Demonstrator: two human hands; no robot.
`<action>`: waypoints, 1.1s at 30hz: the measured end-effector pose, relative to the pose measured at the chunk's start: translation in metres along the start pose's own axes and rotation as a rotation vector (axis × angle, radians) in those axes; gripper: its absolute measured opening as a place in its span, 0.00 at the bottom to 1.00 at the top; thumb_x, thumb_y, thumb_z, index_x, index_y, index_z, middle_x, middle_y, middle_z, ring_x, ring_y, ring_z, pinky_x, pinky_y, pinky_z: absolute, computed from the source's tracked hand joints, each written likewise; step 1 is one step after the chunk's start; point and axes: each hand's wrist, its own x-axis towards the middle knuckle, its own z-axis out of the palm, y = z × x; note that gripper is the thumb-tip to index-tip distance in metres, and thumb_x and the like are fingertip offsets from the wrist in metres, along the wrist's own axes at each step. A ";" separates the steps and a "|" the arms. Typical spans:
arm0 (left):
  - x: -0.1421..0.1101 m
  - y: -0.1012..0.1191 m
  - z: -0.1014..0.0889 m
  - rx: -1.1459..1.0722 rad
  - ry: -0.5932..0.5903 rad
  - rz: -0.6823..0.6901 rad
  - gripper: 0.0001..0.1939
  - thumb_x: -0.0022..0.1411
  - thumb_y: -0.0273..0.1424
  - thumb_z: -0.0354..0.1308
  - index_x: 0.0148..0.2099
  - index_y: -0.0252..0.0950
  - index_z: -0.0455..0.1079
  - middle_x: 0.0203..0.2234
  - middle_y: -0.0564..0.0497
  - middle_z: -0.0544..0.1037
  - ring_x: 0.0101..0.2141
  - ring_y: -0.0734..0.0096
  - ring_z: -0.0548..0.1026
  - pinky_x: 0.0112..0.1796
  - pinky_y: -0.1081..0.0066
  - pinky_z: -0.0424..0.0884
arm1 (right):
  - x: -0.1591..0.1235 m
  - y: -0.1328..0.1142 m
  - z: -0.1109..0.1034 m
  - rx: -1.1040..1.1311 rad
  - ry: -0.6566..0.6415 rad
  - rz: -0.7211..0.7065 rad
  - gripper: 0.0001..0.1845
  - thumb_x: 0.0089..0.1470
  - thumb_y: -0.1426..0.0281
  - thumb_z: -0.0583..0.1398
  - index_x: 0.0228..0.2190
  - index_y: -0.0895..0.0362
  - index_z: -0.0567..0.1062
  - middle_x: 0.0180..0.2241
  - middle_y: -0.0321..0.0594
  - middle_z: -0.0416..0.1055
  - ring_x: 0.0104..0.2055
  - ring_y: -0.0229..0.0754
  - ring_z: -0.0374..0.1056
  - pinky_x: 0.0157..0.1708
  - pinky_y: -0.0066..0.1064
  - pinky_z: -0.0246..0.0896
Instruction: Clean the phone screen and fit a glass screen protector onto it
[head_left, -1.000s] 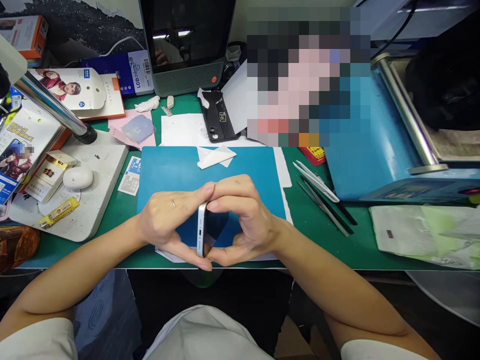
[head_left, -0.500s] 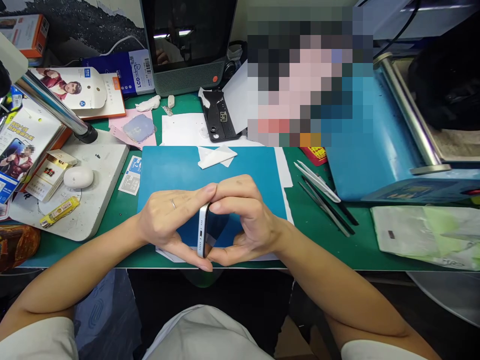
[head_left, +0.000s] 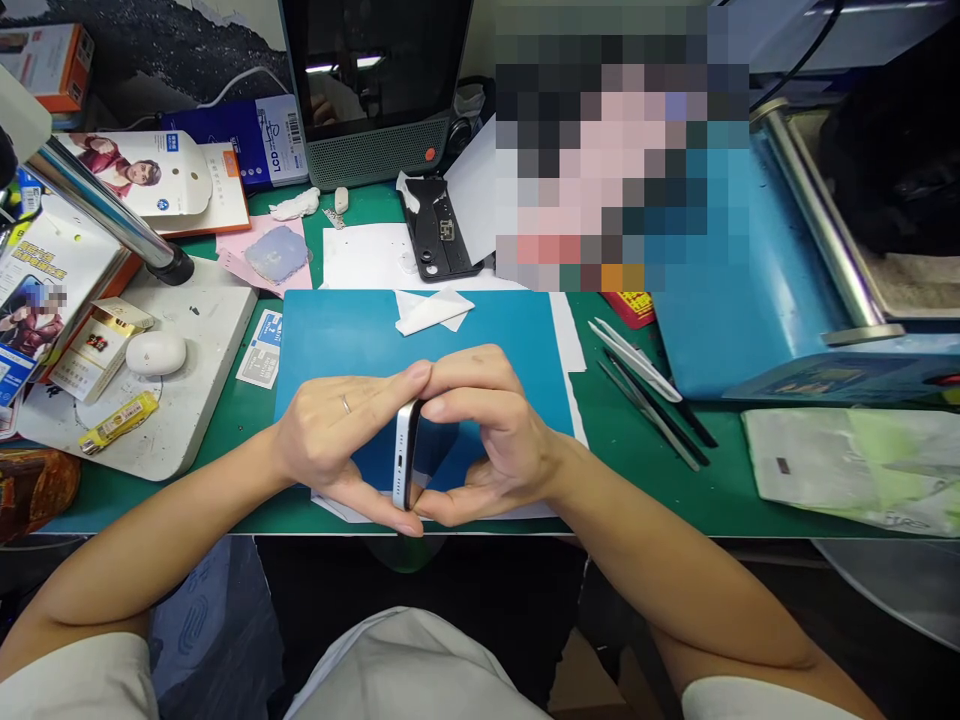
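A smartphone (head_left: pixel 404 458) stands on its long side between my hands, its bottom edge with the charging port turned towards me. My left hand (head_left: pixel 337 435) is closed on it from the left, fingers along the top side and thumb at the lower corner. From the right, my right hand (head_left: pixel 491 435) grips its edges with curled fingers above and the thumb below. The phone is held over a blue mat (head_left: pixel 337 325). Folded white paper (head_left: pixel 435 312) lies on the mat beyond my hands. Most of the phone's faces are hidden.
Tweezers (head_left: pixel 649 415) and other slim tools lie to the right, near a blue machine (head_left: pixel 720 300) with a metal handle. On the left, a white lamp base (head_left: pixel 202 375) carries a small white case (head_left: pixel 156 353) and a yellow lighter (head_left: pixel 120 422). A black phone part (head_left: pixel 442 235) lies behind the mat.
The phone has turned slightly, showing a little more of its dark screen side. Both hands keep their hold, and the whole view has shifted very slightly.
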 end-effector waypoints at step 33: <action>0.004 -0.003 0.007 0.020 0.147 0.024 0.50 0.73 0.59 0.58 0.80 0.27 0.58 0.46 0.42 0.89 0.40 0.62 0.89 0.37 0.69 0.87 | 0.001 0.005 -0.002 -0.021 -0.010 -0.007 0.38 0.52 0.59 0.72 0.60 0.50 0.67 0.50 0.44 0.78 0.48 0.52 0.79 0.43 0.46 0.78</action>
